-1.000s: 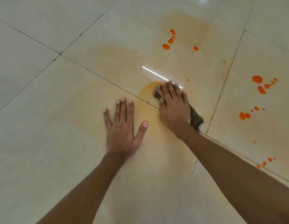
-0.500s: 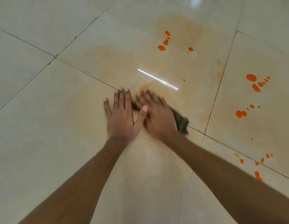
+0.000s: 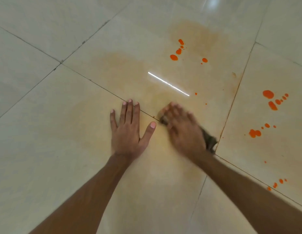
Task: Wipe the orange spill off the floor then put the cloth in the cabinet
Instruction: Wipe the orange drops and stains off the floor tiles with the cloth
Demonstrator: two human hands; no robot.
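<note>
1. Head view: right hand (image 3: 182, 130) is pressing palm-down on a dark cloth (image 3: 209, 141), fingers spread over it rather than curled around it. The hand is blurred, so I cannot say whether any fold is being pinched.
2. Left hand (image 3: 128, 130) is lying flat and empty on the floor (image 3: 45, 149), fingers splayed, likely bracing body weight.
3. Cloth is sitting almost wholly under the right palm, with only a dark corner showing at the tile joint and a bit near the fingertips.
4. Cloth is looking soft, limp and probably damp; judging it light, bunching easily, best taken by gathering the exposed corner.
5. Orange droplets (image 3: 268, 98) are lying well apart to the right and ahead, with a pale smeared film around the hands. Wiping is looking far from finished.
</note>
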